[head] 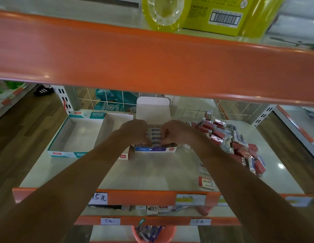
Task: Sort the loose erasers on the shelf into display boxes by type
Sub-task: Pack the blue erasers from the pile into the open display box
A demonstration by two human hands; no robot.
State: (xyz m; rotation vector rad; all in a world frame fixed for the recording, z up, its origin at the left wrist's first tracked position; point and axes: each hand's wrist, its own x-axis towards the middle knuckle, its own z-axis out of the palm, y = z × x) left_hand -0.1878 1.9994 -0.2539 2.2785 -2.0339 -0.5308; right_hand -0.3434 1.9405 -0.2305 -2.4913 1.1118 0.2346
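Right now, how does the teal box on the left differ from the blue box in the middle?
The teal box is empty; the blue box holds a stack of erasers. The teal box looks wider than the blue box. Nothing touches the teal box, while the left hand and right hand grip the erasers over the blue box. Both are open cardboard boxes on the same shelf.

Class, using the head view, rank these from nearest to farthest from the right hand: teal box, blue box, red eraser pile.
1. Blue box, beneath the right hand.
2. Red eraser pile, just right.
3. Teal box, far left.
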